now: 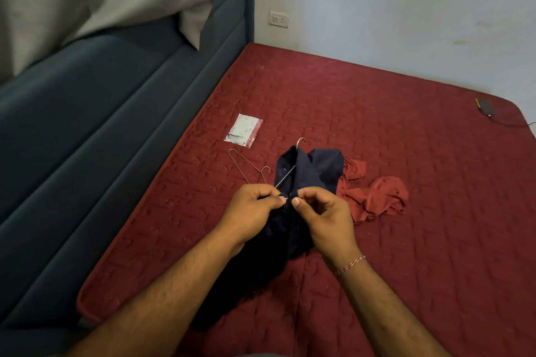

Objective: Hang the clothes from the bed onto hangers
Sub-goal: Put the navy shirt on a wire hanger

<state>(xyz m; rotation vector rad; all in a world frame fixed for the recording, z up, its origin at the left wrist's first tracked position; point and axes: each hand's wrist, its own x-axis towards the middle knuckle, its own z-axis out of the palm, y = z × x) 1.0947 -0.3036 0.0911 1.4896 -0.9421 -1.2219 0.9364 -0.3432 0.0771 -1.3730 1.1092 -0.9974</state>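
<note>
both hands down at the middle of the red quilted bed [377,113], busy on the navy shirt [316,168]. left hand [255,211] pinching the placket by a button [284,198], right hand [324,214] pinching the opposite edge, fingers [295,202] curled tight. wire hanger [290,171] already inside, hook poking out of the collar. looks like buttoning up to keep it on. next: push button through, lift by hook. spare wire hanger [246,165] lying beside, red garment [374,197] crumpled just right, waiting.
</note>
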